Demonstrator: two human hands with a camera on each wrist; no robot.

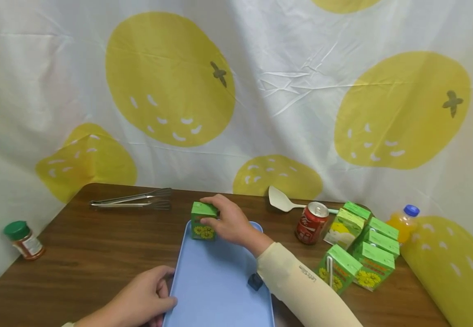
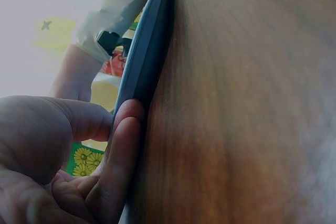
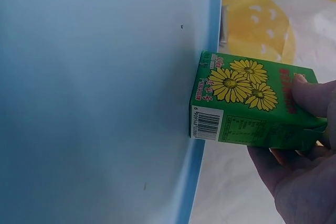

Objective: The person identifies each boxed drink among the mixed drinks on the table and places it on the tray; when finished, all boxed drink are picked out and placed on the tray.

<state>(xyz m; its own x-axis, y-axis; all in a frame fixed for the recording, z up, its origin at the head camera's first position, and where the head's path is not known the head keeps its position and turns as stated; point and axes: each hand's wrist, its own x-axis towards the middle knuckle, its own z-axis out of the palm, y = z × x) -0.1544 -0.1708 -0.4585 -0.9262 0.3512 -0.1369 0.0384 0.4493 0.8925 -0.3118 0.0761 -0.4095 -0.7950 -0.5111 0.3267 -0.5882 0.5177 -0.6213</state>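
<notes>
A pale blue tray (image 1: 220,281) lies lengthwise on the dark wooden table. My left hand (image 1: 140,297) pinches its left rim; in the left wrist view the thumb (image 2: 92,121) is on the upper side and the fingers (image 2: 118,166) reach round the edge. At the tray's far left corner my right hand (image 1: 230,220) grips a green drink carton (image 1: 204,222) near its top. The carton, printed with yellow flowers (image 3: 231,85), is upright, its base right at the tray's surface in the right wrist view.
To the right stand several green drink cartons (image 1: 375,263), a lemon-print carton (image 1: 344,227), a red soda can (image 1: 312,222) and an orange drink bottle (image 1: 404,222). A white spatula (image 1: 281,200) and metal tongs (image 1: 134,200) lie at the back. A green-capped spice jar (image 1: 24,240) stands left.
</notes>
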